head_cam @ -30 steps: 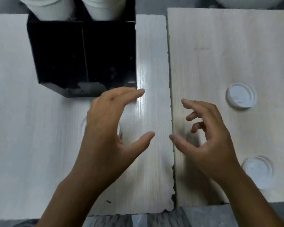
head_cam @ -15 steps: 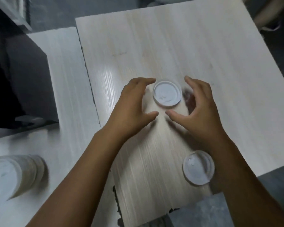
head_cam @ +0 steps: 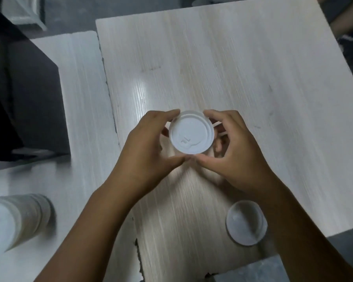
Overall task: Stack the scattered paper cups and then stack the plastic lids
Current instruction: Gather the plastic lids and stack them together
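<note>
Both the left hand (head_cam: 149, 147) and right hand (head_cam: 234, 151) pinch the round white plastic lid (head_cam: 191, 134); the second white lid (head_cam: 246, 225) lies nearer the right.

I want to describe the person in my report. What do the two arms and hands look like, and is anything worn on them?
The left hand and right hand are bare: no gloves, rings, watch or bands show. Both forearms are bare too, with no sleeves visible up to the picture's edge.

Two pale wood desk tops (head_cam: 243, 64) butt together; one lid (head_cam: 246, 225) lies near right, stacked cups (head_cam: 12, 218) near left.
</note>
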